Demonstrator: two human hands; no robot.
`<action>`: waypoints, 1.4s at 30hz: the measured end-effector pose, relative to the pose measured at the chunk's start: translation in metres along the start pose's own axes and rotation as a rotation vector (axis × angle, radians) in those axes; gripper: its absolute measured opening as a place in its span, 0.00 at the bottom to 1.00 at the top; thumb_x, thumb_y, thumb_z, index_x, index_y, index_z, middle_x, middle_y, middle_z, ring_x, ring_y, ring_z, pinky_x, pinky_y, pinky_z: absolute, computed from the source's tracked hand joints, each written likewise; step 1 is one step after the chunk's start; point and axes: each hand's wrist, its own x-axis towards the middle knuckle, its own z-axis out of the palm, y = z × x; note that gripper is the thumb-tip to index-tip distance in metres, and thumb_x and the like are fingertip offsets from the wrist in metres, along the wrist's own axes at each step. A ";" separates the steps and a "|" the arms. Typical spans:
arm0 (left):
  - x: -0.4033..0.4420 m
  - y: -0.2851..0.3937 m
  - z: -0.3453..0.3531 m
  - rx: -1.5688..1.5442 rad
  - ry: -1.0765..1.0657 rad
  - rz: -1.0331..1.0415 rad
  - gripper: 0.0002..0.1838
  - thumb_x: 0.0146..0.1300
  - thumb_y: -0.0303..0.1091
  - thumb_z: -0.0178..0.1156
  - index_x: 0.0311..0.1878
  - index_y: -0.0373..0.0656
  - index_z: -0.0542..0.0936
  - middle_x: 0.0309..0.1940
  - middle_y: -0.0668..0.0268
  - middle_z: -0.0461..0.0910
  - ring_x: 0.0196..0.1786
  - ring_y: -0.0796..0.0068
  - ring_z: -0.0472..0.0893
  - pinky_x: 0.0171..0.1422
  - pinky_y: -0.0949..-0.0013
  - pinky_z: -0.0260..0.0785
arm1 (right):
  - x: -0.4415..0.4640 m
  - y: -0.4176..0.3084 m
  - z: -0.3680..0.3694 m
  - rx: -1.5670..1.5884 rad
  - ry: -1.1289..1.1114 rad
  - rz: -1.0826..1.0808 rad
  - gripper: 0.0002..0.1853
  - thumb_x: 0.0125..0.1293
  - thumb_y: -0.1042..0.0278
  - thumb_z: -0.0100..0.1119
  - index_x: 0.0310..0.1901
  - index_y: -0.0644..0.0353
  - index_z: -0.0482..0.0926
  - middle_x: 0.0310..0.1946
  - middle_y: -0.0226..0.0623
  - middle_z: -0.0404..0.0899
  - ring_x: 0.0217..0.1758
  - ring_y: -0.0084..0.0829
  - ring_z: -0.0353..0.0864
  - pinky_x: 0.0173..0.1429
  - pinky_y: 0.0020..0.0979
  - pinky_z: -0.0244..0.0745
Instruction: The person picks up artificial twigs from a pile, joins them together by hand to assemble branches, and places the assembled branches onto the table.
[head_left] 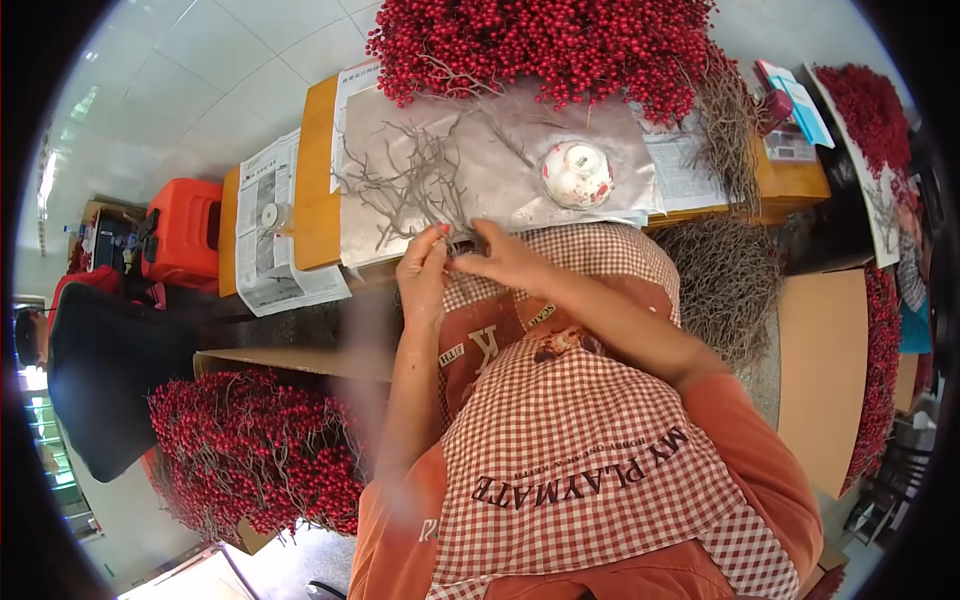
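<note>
At the table's near edge, a bare grey twig branch [415, 185] spreads its many thin forks over the grey sheet [500, 190]. My left hand [423, 268] pinches the branch near its lower end, fingers closed. A small red spot shows at its fingertips; whether it is a berry, I cannot tell. My right hand [505, 262] is beside it, thumb and fingers closed around the base of the same branch. To the right is a round white bowl [577, 175] with red specks. A single thin twig [510, 142] lies between the branch and the bowl.
A large heap of red-berry branches [545, 50] covers the table's far side. More bare twigs [715, 280] hang and pile at the right. Red-berry branches [255, 455] fill a box at lower left. Newspaper [270, 215], a red container [183, 232] and a dark chair [110, 380] are left.
</note>
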 end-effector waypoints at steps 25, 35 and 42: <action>0.110 -0.007 0.005 0.997 0.132 0.494 0.09 0.56 0.32 0.60 0.35 0.35 0.81 0.23 0.60 0.81 0.26 0.68 0.79 0.33 0.67 0.70 | -0.036 -0.073 -0.127 0.239 0.561 -0.155 0.15 0.59 0.81 0.49 0.49 0.64 0.70 0.27 0.34 0.77 0.30 0.23 0.79 0.33 0.24 0.73; 0.024 0.056 0.034 0.008 -0.142 0.237 0.15 0.57 0.31 0.57 0.47 0.37 0.76 0.39 0.58 0.79 0.38 0.64 0.80 0.40 0.65 0.72 | -0.056 -0.062 -0.107 0.770 0.299 -0.115 0.13 0.64 0.81 0.48 0.51 0.69 0.66 0.32 0.39 0.75 0.31 0.22 0.78 0.30 0.20 0.74; -0.051 0.042 0.047 -0.704 -0.476 -0.070 0.23 0.59 0.34 0.56 0.58 0.41 0.69 0.50 0.55 0.76 0.45 0.58 0.79 0.46 0.54 0.74 | -0.068 -0.026 -0.078 0.799 0.354 -0.118 0.15 0.64 0.79 0.52 0.51 0.69 0.66 0.33 0.38 0.77 0.29 0.19 0.75 0.33 0.18 0.73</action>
